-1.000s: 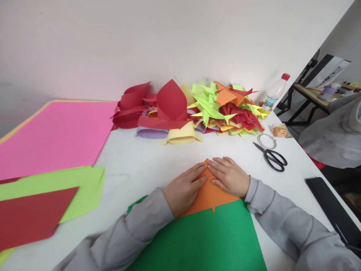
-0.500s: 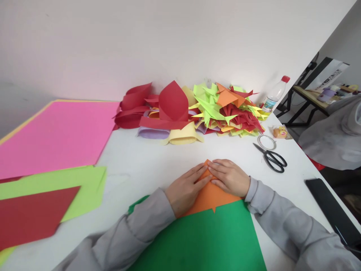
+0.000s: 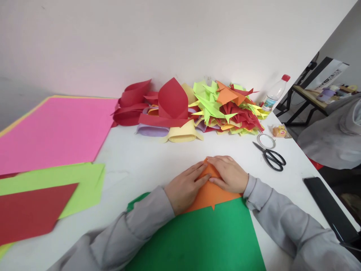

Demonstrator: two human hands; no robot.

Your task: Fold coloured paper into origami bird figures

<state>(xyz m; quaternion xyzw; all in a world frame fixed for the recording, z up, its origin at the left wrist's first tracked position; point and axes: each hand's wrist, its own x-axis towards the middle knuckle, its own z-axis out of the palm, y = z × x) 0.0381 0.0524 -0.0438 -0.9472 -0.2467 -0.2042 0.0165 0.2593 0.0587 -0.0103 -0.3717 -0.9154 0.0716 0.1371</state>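
Folded orange paper [image 3: 213, 194] lies under both my hands, its pointed tip at the far end and a small tab poking out along its near edge. My left hand [image 3: 184, 189] rests on its left side, fingers stretched flat. From the other side my right hand [image 3: 230, 174] presses on the paper near the tip, its fingers extended and the thumb close to the left fingertips. Beneath the orange piece is a large green sheet [image 3: 203, 237], partly covered by my left sleeve.
Pink sheets [image 3: 62, 131], light green paper [image 3: 84, 192] and red paper [image 3: 34, 212] lie left. Against the wall are red paper shapes [image 3: 173, 98] and a pile of folded pieces [image 3: 231, 109]. Scissors [image 3: 270, 156], tape [image 3: 266, 141], a bottle [image 3: 273, 96] and a black object [image 3: 329, 209] are right.
My right hand's fingers have shifted slightly over the orange paper's tip and are drawn closer together. My left hand stays almost in place. The view has tilted slightly.
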